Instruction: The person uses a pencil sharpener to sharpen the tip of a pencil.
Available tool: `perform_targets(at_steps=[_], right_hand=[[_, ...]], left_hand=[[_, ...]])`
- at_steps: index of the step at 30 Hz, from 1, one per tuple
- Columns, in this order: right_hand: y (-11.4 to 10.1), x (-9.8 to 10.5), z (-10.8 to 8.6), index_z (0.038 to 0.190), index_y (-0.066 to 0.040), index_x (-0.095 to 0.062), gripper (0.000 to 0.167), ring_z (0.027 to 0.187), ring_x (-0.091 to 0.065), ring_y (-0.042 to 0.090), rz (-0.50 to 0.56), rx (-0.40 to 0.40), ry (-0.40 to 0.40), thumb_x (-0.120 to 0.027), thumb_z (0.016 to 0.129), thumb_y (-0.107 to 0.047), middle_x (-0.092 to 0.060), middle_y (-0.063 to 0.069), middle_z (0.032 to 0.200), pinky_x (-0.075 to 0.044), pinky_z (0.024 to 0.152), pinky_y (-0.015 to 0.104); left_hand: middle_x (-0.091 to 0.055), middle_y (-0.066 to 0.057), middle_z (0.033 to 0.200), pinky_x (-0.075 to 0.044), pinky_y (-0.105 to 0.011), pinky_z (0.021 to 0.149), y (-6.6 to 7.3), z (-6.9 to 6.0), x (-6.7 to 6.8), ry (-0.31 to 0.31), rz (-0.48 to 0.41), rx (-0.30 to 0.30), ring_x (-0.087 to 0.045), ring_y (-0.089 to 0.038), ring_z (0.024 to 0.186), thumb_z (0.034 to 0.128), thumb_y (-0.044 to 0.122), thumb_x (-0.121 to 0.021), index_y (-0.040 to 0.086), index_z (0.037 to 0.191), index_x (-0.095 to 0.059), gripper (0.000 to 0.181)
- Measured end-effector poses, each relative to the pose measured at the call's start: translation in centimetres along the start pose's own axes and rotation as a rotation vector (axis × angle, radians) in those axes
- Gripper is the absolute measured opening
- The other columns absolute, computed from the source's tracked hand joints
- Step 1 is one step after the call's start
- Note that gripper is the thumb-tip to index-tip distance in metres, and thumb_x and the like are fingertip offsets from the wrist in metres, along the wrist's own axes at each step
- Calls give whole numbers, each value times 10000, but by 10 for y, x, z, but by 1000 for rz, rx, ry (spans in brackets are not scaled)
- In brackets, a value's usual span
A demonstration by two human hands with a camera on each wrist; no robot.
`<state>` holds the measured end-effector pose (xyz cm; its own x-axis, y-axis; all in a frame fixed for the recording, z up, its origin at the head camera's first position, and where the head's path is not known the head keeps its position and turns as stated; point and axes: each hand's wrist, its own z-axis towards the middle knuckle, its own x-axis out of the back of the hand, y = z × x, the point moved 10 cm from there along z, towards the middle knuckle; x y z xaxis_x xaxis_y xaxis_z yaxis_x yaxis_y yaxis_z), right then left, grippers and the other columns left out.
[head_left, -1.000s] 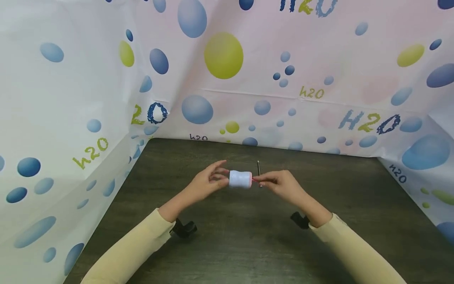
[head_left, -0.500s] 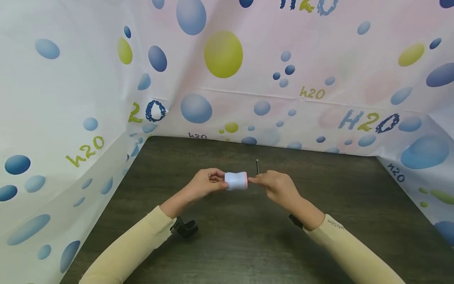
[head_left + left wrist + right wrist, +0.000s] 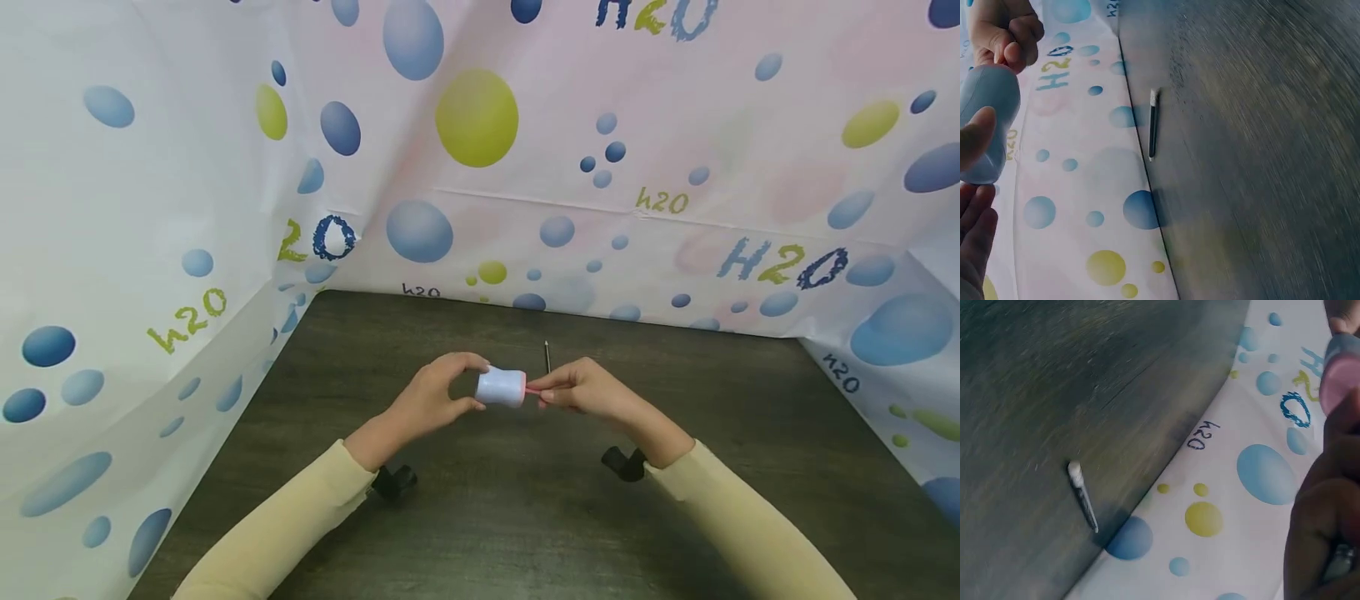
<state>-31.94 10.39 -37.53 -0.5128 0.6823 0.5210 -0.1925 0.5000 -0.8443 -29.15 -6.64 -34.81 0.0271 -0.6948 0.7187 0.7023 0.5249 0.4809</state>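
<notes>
A light blue, waisted cylinder (image 3: pixel 500 387) with a pink end lies sideways in the air above the table. My left hand (image 3: pixel 431 396) holds its left end between thumb and fingers; the left wrist view shows the thumb across the cylinder (image 3: pixel 991 106). From the pink end a thin red stick (image 3: pixel 532 391) sticks out, pinched by the fingertips of my right hand (image 3: pixel 592 389). In the right wrist view the round pink end of the cylinder (image 3: pixel 1338 381) faces the camera, partly covered by my right hand (image 3: pixel 1329 500). Most of the stick is hidden.
A slim dark, pencil-like stick (image 3: pixel 547 357) with a pale tip lies on the dark wooden table (image 3: pixel 480 517), behind my right hand. White sheeting (image 3: pixel 525 183) with printed bubbles stands along the table's back and sides. Black camera mounts (image 3: pixel 624 463) hang under both wrists.
My right hand turned over at the cylinder's pink end, then turned back, with the red stick showing again. My left fingers shifted on the cylinder, thumb and fingers now spread wider.
</notes>
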Motion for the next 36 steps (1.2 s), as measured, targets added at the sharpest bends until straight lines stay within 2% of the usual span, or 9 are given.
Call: perform_targets(at_steps=[4,6,12,18,23,29,31,33,36], right_hand=[[-9,4,-2,1241,28,-719,273,835,-716,92,-158,107,86,-630,1000,-65,-771,227,1109,-577,731,249],[-19,7,-6,1203,-1,-748,248,792,-713,118,-282,191,166,-654,980,-49,-781,215,1070,-526,650,216],[-54,7,-32,1062,-27,-803,266,682,-647,132,-631,580,407,-762,825,86,-775,85,855,-478,558,209],[-70,-1,-50,950,-35,-826,371,641,-653,137,-749,828,544,-785,677,214,-793,54,823,-466,524,184],[-67,6,-42,982,-27,-822,327,637,-685,139,-655,654,460,-723,771,202,-793,86,819,-445,522,182],[-27,12,-15,1116,28,-775,198,828,-757,213,-311,210,158,-653,962,2,-790,205,1030,-527,623,219],[-17,11,-11,1151,43,-756,219,940,-768,283,-234,135,97,-642,986,-45,-781,218,1068,-595,733,269],[-15,12,-9,1173,38,-749,234,947,-761,285,-212,112,82,-634,997,-65,-782,209,1076,-597,761,288],[-18,14,-11,1173,3,-761,226,837,-722,175,-261,134,132,-648,993,-74,-789,182,1072,-556,694,251]], left_hand=[[-592,-183,1361,-566,-468,1038,-13,1,-3,-71,-143,114,-631,-332,1233,800,73,-873,15,1385,-480,707],[-571,-203,1401,-564,-469,1043,-24,1,-6,-128,-258,228,-631,-343,1242,865,156,-836,24,1481,-404,764],[-693,-245,1290,-584,-512,1004,-48,-10,-26,-328,-524,535,-703,-383,1161,1041,418,-589,-36,1446,-526,612],[-695,-281,1261,-591,-514,996,-47,-13,-32,-314,-613,548,-733,-336,1108,1021,199,-647,-115,1320,-606,435],[-719,-224,1218,-628,-418,918,-38,-5,-19,-184,-472,428,-722,-313,1100,924,146,-771,-50,1247,-669,391],[-754,-151,1177,-619,-426,921,6,1,2,-7,-23,1,-728,-296,1090,754,101,-891,-10,1220,-698,516],[-753,-149,1169,-623,-419,909,12,0,5,27,32,-70,-723,-295,1089,729,85,-904,-10,1209,-698,531],[-740,-144,1193,-617,-416,931,7,0,5,11,-3,-46,-714,-292,1106,739,78,-904,0,1222,-684,536],[-671,-172,1304,-588,-441,1010,-10,0,0,-75,-184,101,-677,-324,1187,802,90,-873,1,1324,-589,600]])
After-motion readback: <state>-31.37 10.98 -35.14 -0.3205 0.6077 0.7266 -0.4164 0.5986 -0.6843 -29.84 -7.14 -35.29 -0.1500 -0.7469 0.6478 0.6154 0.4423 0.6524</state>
